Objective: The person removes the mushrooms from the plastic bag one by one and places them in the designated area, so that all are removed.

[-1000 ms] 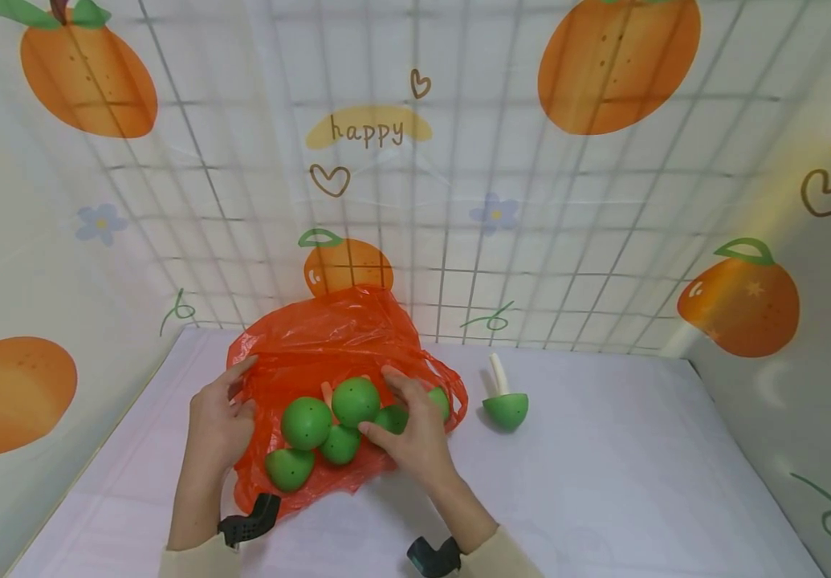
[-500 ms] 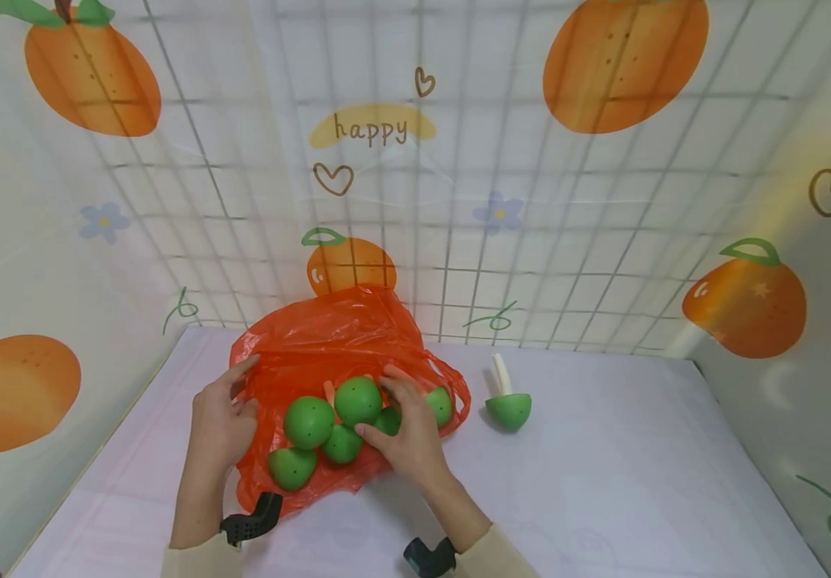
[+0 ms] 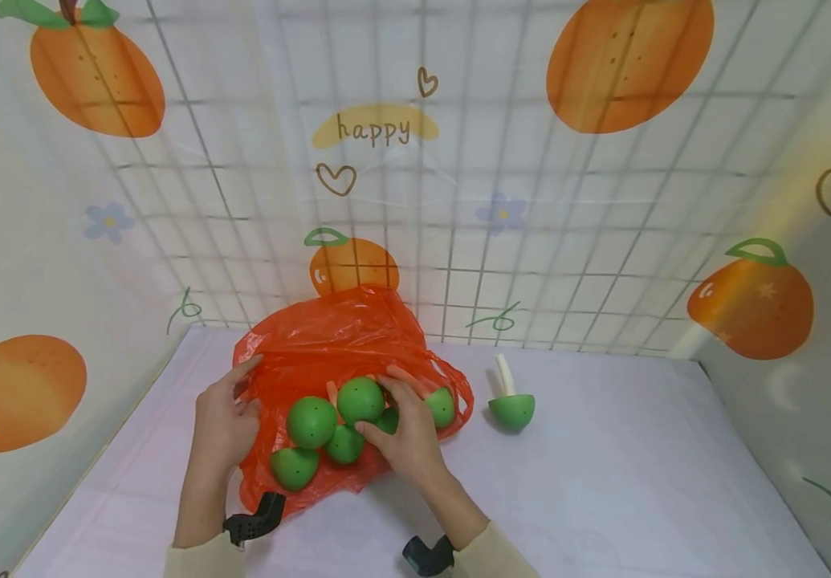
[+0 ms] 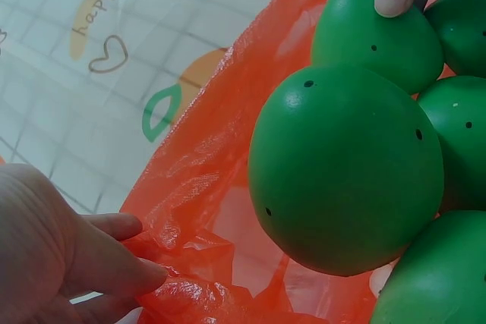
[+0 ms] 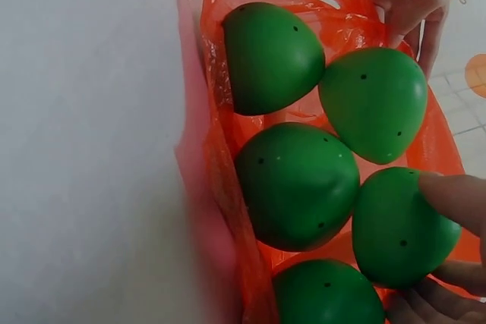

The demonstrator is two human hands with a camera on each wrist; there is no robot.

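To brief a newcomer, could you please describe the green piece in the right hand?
On the pale table, find the red plastic bag. Of the dotted green domes there, the wanted dome is the only one pinched by the right hand.

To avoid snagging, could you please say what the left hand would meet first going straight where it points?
The left hand would meet the red bag, which its fingertips seem to touch; depth is unclear.
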